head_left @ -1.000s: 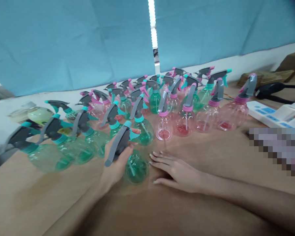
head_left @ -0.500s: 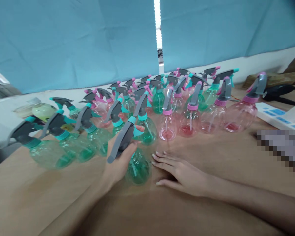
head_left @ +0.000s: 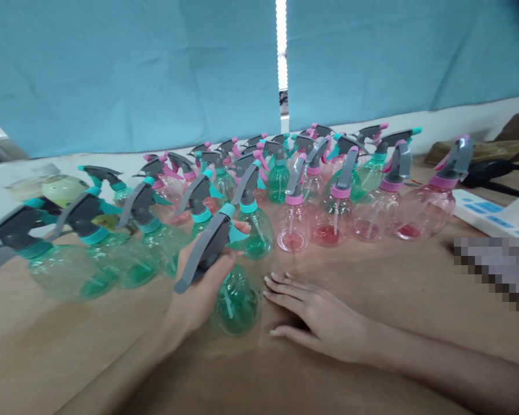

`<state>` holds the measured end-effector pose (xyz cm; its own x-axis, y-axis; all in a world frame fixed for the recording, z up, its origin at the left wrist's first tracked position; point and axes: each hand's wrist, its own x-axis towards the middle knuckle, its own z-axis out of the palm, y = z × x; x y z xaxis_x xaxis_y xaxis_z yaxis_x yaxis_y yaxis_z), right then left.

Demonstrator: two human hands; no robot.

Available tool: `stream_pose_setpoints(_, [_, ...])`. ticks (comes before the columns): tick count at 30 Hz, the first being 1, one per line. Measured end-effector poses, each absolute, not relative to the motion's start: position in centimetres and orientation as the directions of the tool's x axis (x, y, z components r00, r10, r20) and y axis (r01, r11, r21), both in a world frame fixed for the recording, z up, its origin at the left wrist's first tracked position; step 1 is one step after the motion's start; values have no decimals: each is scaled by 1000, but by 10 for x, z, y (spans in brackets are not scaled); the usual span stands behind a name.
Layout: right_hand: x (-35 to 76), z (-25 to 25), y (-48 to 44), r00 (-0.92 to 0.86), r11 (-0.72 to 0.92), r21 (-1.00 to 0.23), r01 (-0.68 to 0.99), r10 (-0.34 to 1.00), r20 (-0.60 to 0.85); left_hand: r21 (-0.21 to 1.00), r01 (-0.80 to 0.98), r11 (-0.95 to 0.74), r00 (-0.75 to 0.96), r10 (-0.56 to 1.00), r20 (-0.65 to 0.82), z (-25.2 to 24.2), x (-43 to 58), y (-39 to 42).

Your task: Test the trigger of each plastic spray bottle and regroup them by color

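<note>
My left hand (head_left: pixel 201 288) is wrapped around the neck of a green spray bottle (head_left: pixel 236 308) with a grey and turquoise trigger head. The bottle stands upright on the wooden table (head_left: pixel 311 380), and its neck is hidden by my fingers. Just right of it, my right hand (head_left: pixel 320 314) lies palm down with fingers stretched out, apart from the bottle and holding nothing. Behind my left hand stands another green spray bottle (head_left: pixel 254 233). A pink spray bottle (head_left: pixel 293 227) is beyond my right fingertips.
Several green spray bottles (head_left: pixel 64 271) line the left side, several pink ones (head_left: pixel 424 210) the right, with mixed rows behind. At the right are a white and blue power strip (head_left: pixel 486 210), a black object (head_left: pixel 497 173) and a pixelated item (head_left: pixel 497 271). A blue curtain (head_left: pixel 134 75) hangs behind.
The view has shifted slightly, so the near bottles and my left hand sit a little lower and further left in the picture. My grip on the green spray bottle is unchanged.
</note>
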<state>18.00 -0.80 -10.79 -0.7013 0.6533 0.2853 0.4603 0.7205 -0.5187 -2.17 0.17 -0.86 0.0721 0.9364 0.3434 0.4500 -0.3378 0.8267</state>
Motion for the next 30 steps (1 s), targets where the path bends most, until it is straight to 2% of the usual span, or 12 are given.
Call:
stream_pose_setpoints(6, [180, -107, -8, -718, 731, -469, 495, 648, 253, 821, 460, -339, 62, 934, 352, -8, -23, 3])
stream_pose_setpoints(14, [180, -106, -7, -716, 728, -462, 507, 654, 245, 820, 441, -365, 109, 929, 354, -13, -27, 6])
stream_pose_setpoints(30, [182, -105, -7, -722, 715, -501, 487, 652, 230, 879, 361, -311, 80, 950, 303, -16, -32, 6])
